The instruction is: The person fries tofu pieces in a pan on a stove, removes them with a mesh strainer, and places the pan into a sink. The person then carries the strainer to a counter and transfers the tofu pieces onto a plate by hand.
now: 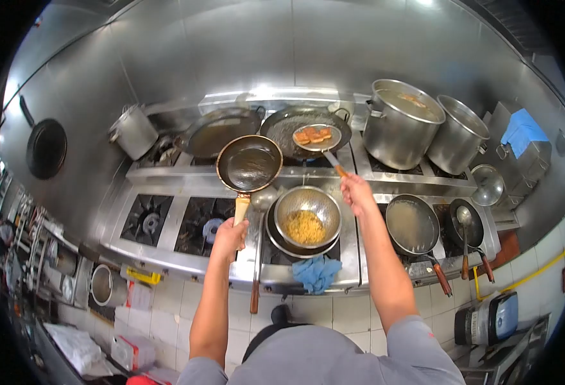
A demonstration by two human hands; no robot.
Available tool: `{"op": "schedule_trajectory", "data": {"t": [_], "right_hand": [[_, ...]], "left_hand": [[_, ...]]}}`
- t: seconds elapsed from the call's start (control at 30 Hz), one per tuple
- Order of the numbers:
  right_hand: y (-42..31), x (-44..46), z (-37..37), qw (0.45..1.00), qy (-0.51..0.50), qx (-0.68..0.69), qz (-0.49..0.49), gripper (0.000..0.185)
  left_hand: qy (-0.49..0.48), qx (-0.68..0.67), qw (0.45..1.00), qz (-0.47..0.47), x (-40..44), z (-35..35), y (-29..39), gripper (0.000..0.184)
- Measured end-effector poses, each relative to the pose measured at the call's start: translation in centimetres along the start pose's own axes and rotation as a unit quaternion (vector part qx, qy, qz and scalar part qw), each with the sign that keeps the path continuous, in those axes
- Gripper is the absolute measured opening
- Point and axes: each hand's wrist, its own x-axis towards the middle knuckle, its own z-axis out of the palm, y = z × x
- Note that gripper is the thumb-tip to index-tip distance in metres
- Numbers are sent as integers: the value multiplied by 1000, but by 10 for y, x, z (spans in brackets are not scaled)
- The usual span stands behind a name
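Note:
My left hand (231, 237) is closed around the pale handle of a dark frying pan (250, 165), raised above the front burners. An oily sheen covers the pan's inside. In my right hand (357, 192) is the wooden handle of a skimmer (331, 160). Browned fried pieces (312, 135) lie on its round head, over a large wok of oil (282, 131) at the back. Between my hands, a perforated metal bowl (285, 204) holding yellow food (305, 227) sits in a dark pan on the stove.
Two tall stockpots (394, 135) stand at the back right. Pans with handles jutting forward, one with pale liquid (412, 224), occupy the right burners. A blue cloth (317, 273) lies at the stove's front edge. A ladle (256, 269) handle sticks out beside the bowl.

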Motion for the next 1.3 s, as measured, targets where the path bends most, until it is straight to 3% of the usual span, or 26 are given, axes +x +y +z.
{"op": "schedule_trajectory", "data": {"t": [0.27, 0.43, 0.73, 1.0, 1.3], "right_hand": [[-7, -16, 7, 999, -20, 21, 14, 21], [-5, -22, 8, 998, -50, 19, 14, 20], [9, -18, 19, 1000, -21, 2, 21, 11], [13, -18, 43, 1000, 15, -9, 4, 9], [27, -24, 85, 999, 46, -11, 2, 6]], "left_hand": [[-40, -22, 996, -74, -75, 12, -85, 16], [-26, -27, 993, -109, -113, 17, -93, 16], [15, -52, 995, -78, -147, -38, -117, 16], [92, 7, 992, -85, -98, -128, -148, 13], [105, 48, 990, -75, -24, -188, -178, 16]]}}
